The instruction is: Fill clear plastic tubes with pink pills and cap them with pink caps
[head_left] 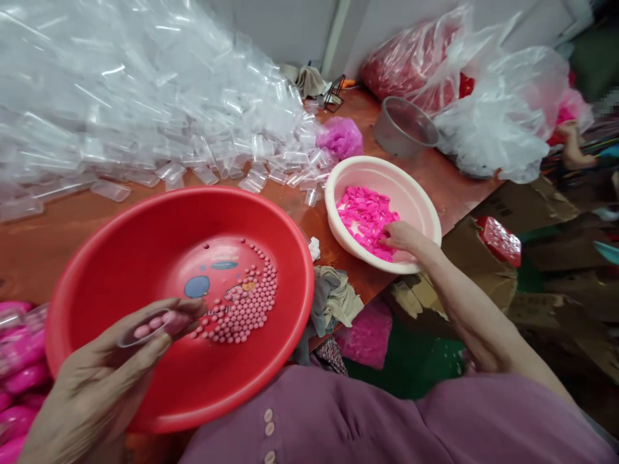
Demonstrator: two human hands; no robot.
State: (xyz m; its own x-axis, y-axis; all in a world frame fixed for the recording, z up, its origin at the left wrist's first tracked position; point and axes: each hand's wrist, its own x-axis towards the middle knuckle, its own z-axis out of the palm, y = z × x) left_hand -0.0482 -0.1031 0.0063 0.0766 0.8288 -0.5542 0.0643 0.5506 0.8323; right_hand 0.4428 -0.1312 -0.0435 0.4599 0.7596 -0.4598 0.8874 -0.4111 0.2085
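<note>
My left hand [104, 380] is closed around a small clear plastic tube [126, 336] with a few pink balls inside. It is held over the near left part of a large red basin [97, 270]. Many loose pink balls [246, 309] lie on the basin's floor, mostly to the right. My right hand [402, 236] reaches into a white basin [425, 212], its fingers bent together among bright pink plastic pieces [365, 212]. Whatever those fingertips grip is hidden.
A big heap of clear tubes [145, 96] covers the table's back left. Behind the white basin are a pink bag [341, 136], a grey bowl [401, 132] and stuffed plastic bags [498, 109]. Rags [336, 296] lie between the basins. Pink-filled packs [22, 374] sit at left; cardboard boxes [449, 277] stand right.
</note>
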